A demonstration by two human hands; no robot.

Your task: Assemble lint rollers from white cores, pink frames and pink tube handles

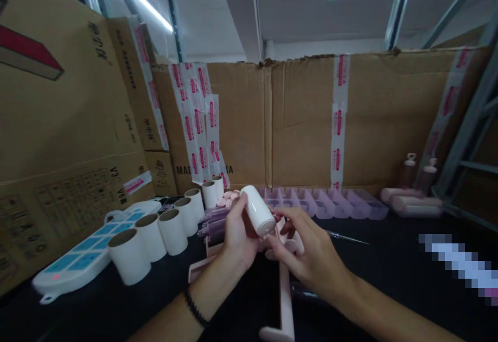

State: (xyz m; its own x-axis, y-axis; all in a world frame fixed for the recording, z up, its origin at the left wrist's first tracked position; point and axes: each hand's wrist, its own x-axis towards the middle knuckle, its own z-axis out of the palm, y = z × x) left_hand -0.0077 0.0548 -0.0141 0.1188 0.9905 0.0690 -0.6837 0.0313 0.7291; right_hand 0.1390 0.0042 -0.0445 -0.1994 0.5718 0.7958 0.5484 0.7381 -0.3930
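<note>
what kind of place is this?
Probably a small packing or assembly workshop: taped cartons wall the bench, white rolls stand in a row near purple trays, and the left hand holds one more roll.

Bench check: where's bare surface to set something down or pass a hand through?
Free: black table right of the right hand, between the thin metal tool and the near edge; also the near-left strip in front of the power strip and white rolls. Crowded: the centre, with pink parts; the back wall, lined with lilac trays.
</note>
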